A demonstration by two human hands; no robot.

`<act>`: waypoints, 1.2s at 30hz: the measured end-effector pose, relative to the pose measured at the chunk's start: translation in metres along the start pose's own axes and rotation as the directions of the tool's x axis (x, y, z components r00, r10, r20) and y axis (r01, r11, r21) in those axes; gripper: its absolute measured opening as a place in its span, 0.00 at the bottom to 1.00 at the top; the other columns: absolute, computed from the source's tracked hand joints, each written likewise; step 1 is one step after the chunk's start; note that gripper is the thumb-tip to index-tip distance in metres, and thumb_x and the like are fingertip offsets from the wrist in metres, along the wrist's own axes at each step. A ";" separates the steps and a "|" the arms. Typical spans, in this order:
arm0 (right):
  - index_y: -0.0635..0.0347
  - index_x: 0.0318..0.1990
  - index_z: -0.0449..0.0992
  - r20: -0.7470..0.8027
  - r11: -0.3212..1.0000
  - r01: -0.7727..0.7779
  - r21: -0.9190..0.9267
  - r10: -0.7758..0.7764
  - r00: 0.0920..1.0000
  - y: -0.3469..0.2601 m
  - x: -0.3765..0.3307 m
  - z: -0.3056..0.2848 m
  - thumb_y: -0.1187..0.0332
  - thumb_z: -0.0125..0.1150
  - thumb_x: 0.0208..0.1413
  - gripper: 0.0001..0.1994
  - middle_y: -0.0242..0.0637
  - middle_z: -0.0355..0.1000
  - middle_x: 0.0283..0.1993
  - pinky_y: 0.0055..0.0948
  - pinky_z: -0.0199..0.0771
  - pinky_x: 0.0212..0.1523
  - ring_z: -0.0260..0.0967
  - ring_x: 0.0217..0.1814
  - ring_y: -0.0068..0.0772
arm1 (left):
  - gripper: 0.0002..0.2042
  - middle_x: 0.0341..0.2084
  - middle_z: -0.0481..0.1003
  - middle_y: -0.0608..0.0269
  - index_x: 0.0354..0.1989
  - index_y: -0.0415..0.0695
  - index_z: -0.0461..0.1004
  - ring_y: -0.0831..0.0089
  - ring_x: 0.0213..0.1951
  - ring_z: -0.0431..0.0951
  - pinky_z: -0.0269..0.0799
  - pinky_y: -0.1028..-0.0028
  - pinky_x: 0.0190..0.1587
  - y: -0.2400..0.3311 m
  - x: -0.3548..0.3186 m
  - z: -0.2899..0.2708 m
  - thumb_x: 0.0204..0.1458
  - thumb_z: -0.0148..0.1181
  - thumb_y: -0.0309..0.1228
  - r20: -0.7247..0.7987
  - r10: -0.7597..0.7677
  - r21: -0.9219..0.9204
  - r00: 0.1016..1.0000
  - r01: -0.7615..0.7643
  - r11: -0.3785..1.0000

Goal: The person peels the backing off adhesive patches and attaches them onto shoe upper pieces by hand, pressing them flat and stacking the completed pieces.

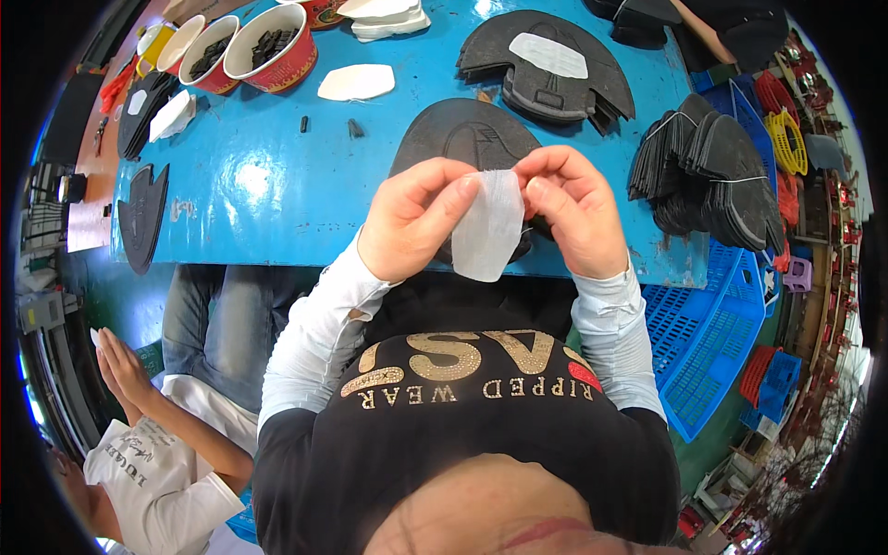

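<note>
My left hand (421, 217) and my right hand (573, 208) pinch the far edge of a thin whitish oval sheet (487, 231) between thumbs and forefingers. The sheet hangs down toward me over the table's near edge. Behind it on the blue table lies a black molded piece (462, 129) with a rounded far edge and a raised line pattern, partly hidden by my hands. Farther off to the right is a stack of similar black pieces (592, 92), with a white oval sheet (548, 55) on top. Another white oval sheet (356, 82) rests on the table beyond my left hand.
Red-and-white tubs (268, 51) holding small black parts stand at the far left, near a pile of white sheets (388, 17). Bundled black pieces (708, 166) sit at the right table edge. Blue plastic baskets (703, 342) are below right. Another person (166, 453) sits at my left.
</note>
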State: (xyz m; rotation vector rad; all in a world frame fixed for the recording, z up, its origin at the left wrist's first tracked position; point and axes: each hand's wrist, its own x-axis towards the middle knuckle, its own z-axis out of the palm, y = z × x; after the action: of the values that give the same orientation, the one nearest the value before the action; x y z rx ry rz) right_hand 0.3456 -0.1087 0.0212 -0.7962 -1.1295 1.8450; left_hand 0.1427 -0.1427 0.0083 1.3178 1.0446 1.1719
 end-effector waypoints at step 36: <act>0.63 0.43 0.65 -0.169 0.980 0.189 0.062 -0.176 0.970 0.053 -0.006 0.039 0.78 0.56 0.57 0.09 0.39 0.73 0.38 0.21 0.75 0.40 0.72 0.37 0.24 | 0.06 0.33 0.76 0.59 0.37 0.36 0.78 0.74 0.36 0.76 0.72 0.77 0.38 -0.023 -0.026 0.013 0.51 0.59 0.23 -0.251 0.062 -0.003 0.966 -0.065 0.998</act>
State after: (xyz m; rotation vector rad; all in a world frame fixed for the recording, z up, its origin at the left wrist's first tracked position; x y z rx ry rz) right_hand 0.2999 -0.1440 -0.0114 -0.7570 -0.9869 1.6306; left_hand 0.1528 -0.1686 -0.0163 1.2233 1.1817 1.4184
